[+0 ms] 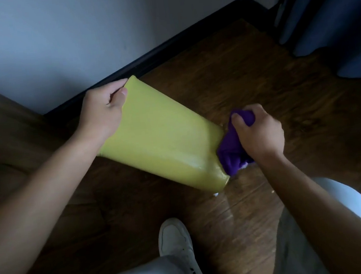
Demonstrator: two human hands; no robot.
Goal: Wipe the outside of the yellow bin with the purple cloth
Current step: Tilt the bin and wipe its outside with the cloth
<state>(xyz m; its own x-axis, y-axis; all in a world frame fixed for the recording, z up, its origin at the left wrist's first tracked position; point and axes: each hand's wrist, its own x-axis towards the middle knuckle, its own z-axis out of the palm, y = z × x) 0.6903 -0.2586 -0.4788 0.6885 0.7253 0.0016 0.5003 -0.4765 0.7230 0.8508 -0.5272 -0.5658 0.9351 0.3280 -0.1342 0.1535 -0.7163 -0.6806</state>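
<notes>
Two hands share the work — left hand (101, 110) grips the tilted yellow bin (159, 137) at ten o'clock, right hand (258, 131) bunches the purple cloth (231, 153) against its four-o'clock end — so brace firmly, wiping with steady pressure.

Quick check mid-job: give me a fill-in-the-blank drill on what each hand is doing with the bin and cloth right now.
1. The left hand grips the yellow ____.
2. The right hand holds a bunched cloth coloured ____.
3. The bin lies tipped over a ____ floor.
4. A ____ shoe shows below the bin.

Missing words: bin; purple; wooden; white
</notes>
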